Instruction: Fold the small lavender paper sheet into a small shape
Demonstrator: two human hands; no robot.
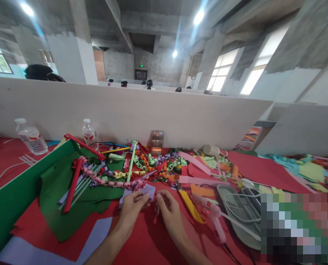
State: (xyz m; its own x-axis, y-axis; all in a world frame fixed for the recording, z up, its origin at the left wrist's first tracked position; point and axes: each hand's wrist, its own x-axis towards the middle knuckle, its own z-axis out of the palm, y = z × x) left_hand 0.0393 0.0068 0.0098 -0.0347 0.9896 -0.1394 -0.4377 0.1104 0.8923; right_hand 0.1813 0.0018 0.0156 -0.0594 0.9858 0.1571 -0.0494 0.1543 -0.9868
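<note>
My left hand (133, 206) pinches a small folded piece of purple paper (149, 191) between thumb and fingers, above the red tabletop (144, 243). Just to its right, my right hand (168, 208) has its fingers curled in with the thumb against them; whether anything small is between them is hidden. Beyond both hands lies a pink paper chain (108, 181), among other chains of orange, green and yellow loops. Right of my right hand are a yellow-handled cutter or scissors (191, 206) and a pink glue gun (212, 209).
A green board (23, 198) stands along the left side. Green paper (70, 206) with rolled paper sticks lies beside it. Two water bottles (90, 134) stand near the white partition (119, 110). A grey tray (236, 221) with a cable sits at right, near red paper (263, 169).
</note>
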